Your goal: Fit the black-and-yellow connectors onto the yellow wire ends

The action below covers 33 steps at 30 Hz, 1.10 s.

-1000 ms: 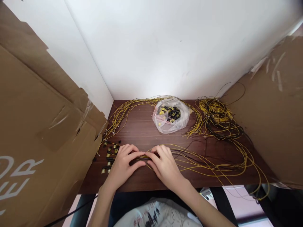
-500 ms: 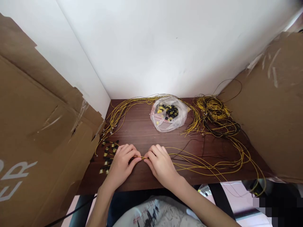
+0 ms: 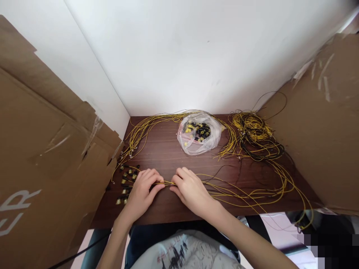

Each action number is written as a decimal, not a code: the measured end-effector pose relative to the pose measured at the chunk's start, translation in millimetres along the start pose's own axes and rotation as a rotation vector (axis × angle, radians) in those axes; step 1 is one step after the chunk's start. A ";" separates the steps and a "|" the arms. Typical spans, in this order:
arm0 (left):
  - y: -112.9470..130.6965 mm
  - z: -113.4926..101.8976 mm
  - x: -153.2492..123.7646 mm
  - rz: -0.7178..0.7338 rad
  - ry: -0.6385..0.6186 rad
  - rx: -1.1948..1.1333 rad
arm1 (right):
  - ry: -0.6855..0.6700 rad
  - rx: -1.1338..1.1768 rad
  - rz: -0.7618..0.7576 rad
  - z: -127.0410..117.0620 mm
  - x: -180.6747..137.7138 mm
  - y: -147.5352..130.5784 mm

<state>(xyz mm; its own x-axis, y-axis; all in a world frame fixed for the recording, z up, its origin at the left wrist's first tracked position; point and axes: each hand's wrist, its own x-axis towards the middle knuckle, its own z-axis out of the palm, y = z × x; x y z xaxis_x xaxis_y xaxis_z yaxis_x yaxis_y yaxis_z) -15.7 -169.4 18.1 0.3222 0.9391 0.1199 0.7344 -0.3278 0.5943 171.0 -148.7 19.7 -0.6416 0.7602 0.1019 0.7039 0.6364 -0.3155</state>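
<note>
My left hand (image 3: 145, 188) is closed, its thumb and fingertips pinching a thin bundle of yellow and black wires (image 3: 168, 183). Across a small gap, my right hand (image 3: 190, 189) is curled round the same bundle, with its thumb a little lower. From there the loose yellow wires (image 3: 246, 189) fan out to the right and loop over the table's front edge. Left of my left hand lie several black-and-yellow connectors (image 3: 124, 181) on wire ends, partly hidden by that hand.
A clear plastic bag (image 3: 198, 150) of small black and yellow parts stands at the back of the brown table (image 3: 159, 149). More yellow wires (image 3: 146, 121) run behind it to a tangled coil (image 3: 252, 127). Cardboard walls (image 3: 56, 149) flank both sides, with a white wall (image 3: 182, 56) behind.
The gap between my hands has widened slightly, and the wires in it look more spread apart. My right thumb has come away from the bundle a little. The view has shifted slightly.
</note>
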 end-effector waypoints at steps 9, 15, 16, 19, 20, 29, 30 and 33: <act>-4.3 7.4 0.0 0.069 0.027 0.118 | -0.002 0.011 -0.002 -8.2 1.5 15.1; -2.3 3.1 0.1 0.012 0.041 0.036 | 0.012 -0.010 -0.005 -6.5 0.0 15.0; -2.1 2.3 -0.1 -0.003 0.054 0.009 | 0.017 -0.020 0.000 -6.0 -0.2 14.4; -2.9 2.2 -1.1 -0.048 0.107 -0.023 | 0.027 -0.053 0.018 -5.9 -0.9 14.6; -3.4 2.9 -1.3 -0.057 0.121 -0.017 | 0.028 -0.059 0.023 -6.5 -1.4 15.6; 9.1 1.0 1.3 0.104 0.094 0.215 | 0.036 -0.049 0.032 -15.3 -6.1 26.2; 13.7 -0.3 2.4 0.112 0.094 0.208 | 0.029 -0.049 0.027 -15.5 -6.0 26.1; 27.0 0.3 7.4 0.101 0.069 0.092 | 0.014 -0.035 0.010 -14.7 -5.4 25.3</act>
<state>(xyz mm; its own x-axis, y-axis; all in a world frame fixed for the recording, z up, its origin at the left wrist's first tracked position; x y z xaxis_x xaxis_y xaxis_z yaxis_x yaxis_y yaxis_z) 6.7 -171.4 34.9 0.3577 0.9046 0.2318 0.7531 -0.4262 0.5012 196.7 -134.8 25.1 -0.6306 0.7680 0.1118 0.7206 0.6329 -0.2830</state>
